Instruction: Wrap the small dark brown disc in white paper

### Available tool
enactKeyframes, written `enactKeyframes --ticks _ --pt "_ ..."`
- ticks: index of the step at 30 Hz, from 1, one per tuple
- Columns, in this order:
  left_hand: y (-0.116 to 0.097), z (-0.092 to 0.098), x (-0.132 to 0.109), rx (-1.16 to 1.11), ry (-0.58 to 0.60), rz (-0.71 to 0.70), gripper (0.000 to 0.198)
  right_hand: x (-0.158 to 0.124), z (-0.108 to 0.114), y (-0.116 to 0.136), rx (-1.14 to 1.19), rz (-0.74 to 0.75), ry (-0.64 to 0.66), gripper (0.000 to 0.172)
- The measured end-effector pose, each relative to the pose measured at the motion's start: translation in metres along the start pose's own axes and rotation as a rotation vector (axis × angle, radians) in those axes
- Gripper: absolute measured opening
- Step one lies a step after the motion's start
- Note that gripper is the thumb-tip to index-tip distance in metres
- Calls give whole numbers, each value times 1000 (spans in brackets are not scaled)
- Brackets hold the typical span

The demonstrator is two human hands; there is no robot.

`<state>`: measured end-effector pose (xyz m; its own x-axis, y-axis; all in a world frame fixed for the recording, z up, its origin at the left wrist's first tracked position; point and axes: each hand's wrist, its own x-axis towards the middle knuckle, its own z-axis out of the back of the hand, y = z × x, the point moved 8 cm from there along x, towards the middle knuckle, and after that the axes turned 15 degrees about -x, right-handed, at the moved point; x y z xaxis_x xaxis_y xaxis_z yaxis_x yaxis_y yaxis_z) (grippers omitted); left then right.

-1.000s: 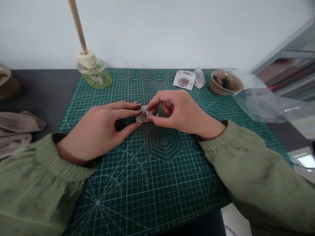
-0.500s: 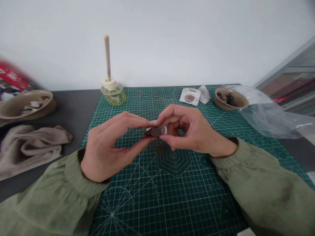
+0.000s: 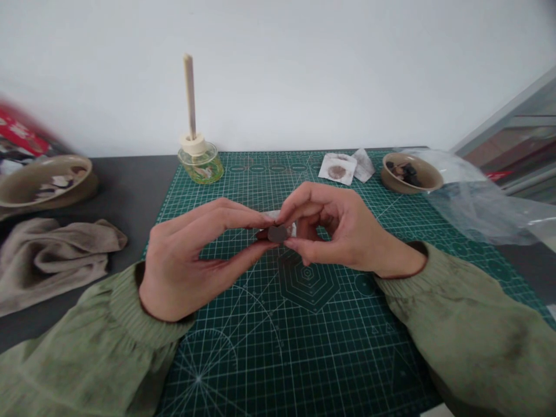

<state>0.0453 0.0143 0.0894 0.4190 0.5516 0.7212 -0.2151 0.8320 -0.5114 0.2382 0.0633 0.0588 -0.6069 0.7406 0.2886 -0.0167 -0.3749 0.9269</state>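
My two hands meet above the middle of the mat, pinching a small dark brown disc between thumbs and forefingers. A scrap of white paper shows behind the disc, partly hidden by my fingers. My left hand holds the disc from the left, and my right hand grips it from the right. Both wrists rest above a green cutting mat marked with a white grid.
A glass bottle with a taped stick stands at the mat's far edge. Beyond my hands lie a stained paper square and a tan bowl of dark pieces. Clear plastic lies right; another bowl and beige cloth lie left.
The view has tilted up since one second ago, showing more of the left side. The held disc now shows a dark face instead of a pale, papery one. My hands barely moved in the last half second.
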Motion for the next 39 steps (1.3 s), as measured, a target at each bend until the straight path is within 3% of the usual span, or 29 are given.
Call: enactKeyframes --ticks 39 --pt "-5 2 0 7 12 3 18 0 0 0 -25 18 19 42"
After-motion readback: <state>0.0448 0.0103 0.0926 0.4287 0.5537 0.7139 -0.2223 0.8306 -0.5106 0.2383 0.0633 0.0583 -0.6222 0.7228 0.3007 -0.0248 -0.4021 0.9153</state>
